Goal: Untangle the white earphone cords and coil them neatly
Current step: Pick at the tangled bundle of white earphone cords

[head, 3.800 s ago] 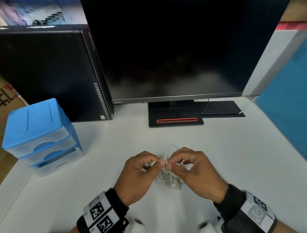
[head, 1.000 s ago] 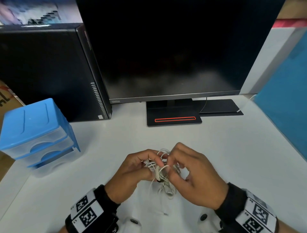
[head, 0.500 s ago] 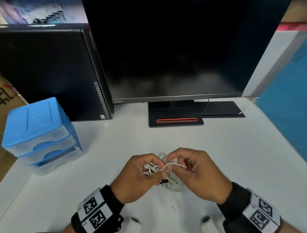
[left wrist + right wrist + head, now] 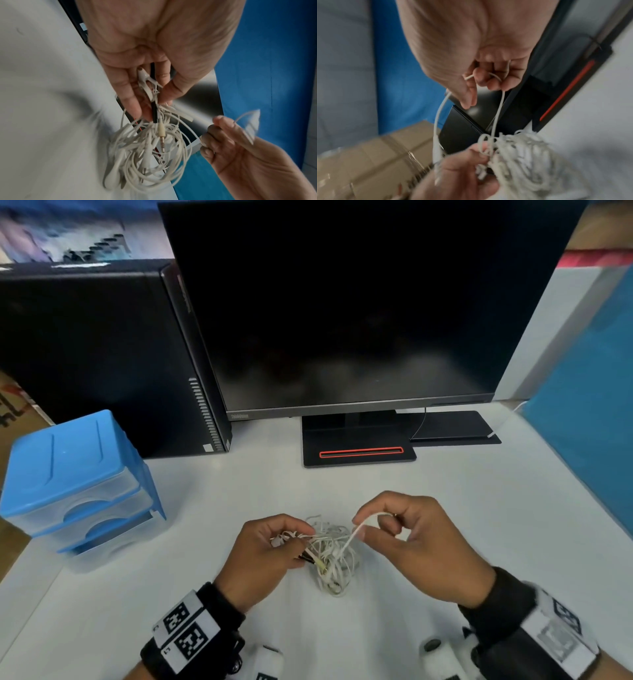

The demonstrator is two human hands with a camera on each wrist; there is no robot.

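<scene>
A tangled bundle of white earphone cords (image 4: 330,556) hangs just above the white desk (image 4: 445,508) between my hands. My left hand (image 4: 294,537) pinches the top of the tangle, with earbud stems and a black-sleeved plug (image 4: 155,112) between thumb and fingers; the jack tip (image 4: 162,140) dangles into the loops (image 4: 150,162). My right hand (image 4: 359,529) pinches one cord loop (image 4: 494,108) and holds it up to the right of the bundle (image 4: 518,155). Both hands are also seen across views: right hand (image 4: 221,135), left hand (image 4: 471,159).
A black monitor (image 4: 359,309) on its stand (image 4: 358,451) is behind the hands. A black PC tower (image 4: 102,354) stands at the back left, a blue plastic drawer unit (image 4: 75,477) at the left. A blue partition (image 4: 589,422) borders the right.
My right hand has lifted up and to the right, drawing a cord loop out of the tangle. The left hand keeps its pinch on the bundle.
</scene>
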